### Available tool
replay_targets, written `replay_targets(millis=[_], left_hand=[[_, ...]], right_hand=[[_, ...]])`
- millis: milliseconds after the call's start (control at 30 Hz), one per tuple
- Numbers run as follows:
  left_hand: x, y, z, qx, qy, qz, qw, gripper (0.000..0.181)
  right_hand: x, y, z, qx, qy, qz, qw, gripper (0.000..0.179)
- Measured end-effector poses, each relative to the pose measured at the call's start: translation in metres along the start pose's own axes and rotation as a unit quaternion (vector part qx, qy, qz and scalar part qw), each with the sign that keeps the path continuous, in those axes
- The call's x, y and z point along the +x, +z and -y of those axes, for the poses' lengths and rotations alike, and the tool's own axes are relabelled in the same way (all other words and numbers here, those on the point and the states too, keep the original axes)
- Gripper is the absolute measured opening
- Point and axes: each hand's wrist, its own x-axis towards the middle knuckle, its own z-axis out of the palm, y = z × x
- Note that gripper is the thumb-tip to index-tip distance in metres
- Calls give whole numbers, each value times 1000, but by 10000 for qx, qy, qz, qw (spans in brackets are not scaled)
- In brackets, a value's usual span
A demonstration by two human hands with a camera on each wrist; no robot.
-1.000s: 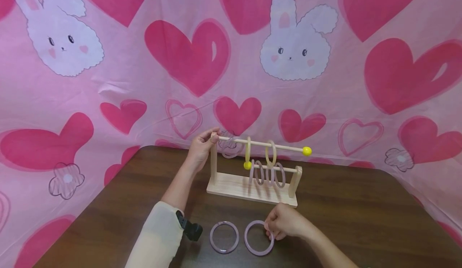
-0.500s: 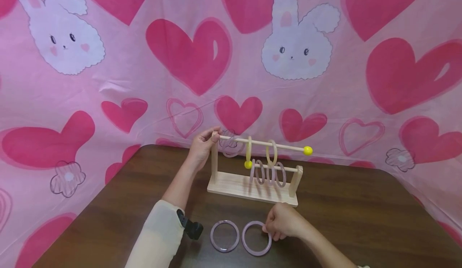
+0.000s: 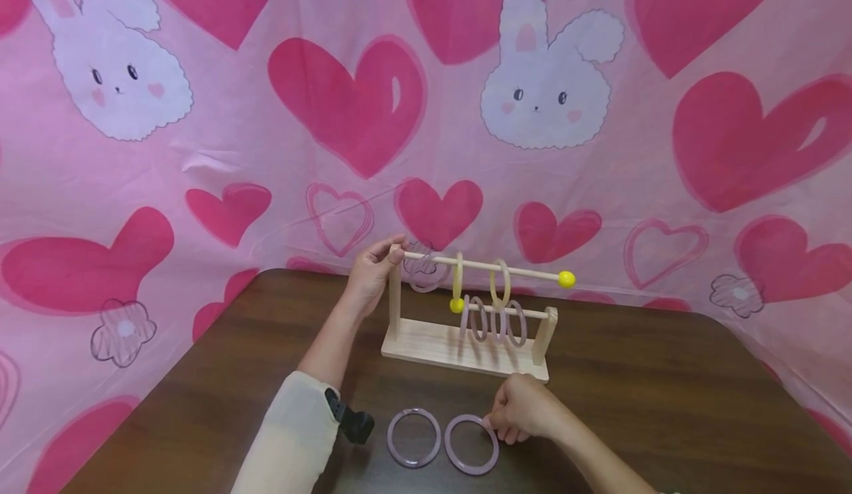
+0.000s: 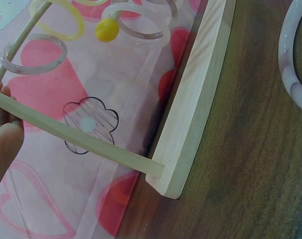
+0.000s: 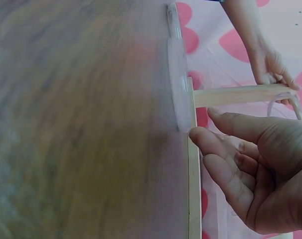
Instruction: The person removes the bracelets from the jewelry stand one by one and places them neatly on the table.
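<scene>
A big pink cloth (image 3: 452,132) hangs like a wall behind the table, covered with red-pink hearts (image 3: 353,102), two white bunny faces (image 3: 546,113) and scribbly flowers (image 3: 124,335). It has some little wrinkles (image 3: 206,161). The table (image 3: 665,390) is dark brown with streaky wood lines and round back corners, and the light is soft.

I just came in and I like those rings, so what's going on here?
Someone's left hand grips the top of the tall post of a wooden stand. Their right hand is at the edge of a purple ring lying on the table, though I can't tell if it's pinching it. A second purple ring lies beside that one. Seven more rings hang on the stand: two yellow and one purple on the upper rod, and four purple on the lower rod.
</scene>
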Motion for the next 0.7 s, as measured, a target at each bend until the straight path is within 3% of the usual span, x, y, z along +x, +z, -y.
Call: replay_targets(millis=[433,533,700], left_hand=[[-1,-1,1,7,0,43,10000,56],[0,-1,1,36,4,44,10000,57],[1,-3,2,60,-34,70,10000,57]], right_hand=[[0,-1,3,4,-112,-103,9999,16],[1,-2,5,-158,-144,-327,9992,16],[3,-4,9,-536,-181,-1035,9930,16]])
